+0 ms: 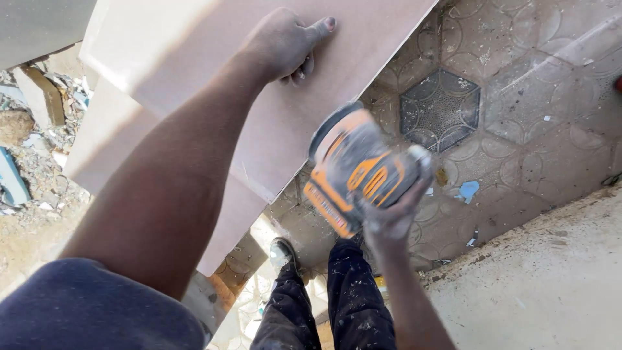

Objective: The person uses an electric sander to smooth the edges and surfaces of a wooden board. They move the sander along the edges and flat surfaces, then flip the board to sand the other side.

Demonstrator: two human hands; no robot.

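Floor: dusty patterned tiles, rubble left of the board.
Board: pale board, tilted, edge looks uncut.
Left hand: pressed on the board, fingers curled.
Right hand: gripping the orange grinder at the board's lower edge.

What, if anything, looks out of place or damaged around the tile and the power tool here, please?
Broken rubble and tile shards lie heaped left of the large beige tile that the left hand steadies. The patterned grey floor is dusty, with a blue scrap. The right hand has its grip on the dust-coated orange and black power tool.
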